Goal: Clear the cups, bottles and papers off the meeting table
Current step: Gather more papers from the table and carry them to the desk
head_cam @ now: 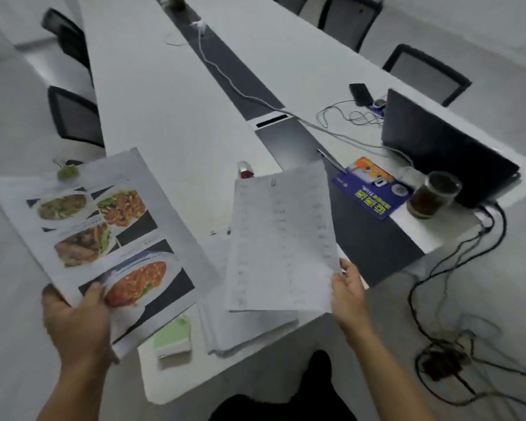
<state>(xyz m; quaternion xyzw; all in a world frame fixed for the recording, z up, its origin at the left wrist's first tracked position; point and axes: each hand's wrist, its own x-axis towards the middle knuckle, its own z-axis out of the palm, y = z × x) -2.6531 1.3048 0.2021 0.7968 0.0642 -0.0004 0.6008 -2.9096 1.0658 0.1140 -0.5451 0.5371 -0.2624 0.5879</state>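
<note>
My left hand grips a stack of papers printed with food photos, held off the left side of the long white meeting table. My right hand pinches the lower right corner of a clipped sheet of printed text, lifted above the table's near end. Under it lies a pile of white papers. A glass cup of dark liquid stands at the right next to a laptop. A bottle with a red label peeks out behind the sheet.
A black laptop sits open at the right with a blue and orange card, a phone and cables beside it. A green packet lies at the near edge. Black chairs line both sides. Cables trail on the floor at right.
</note>
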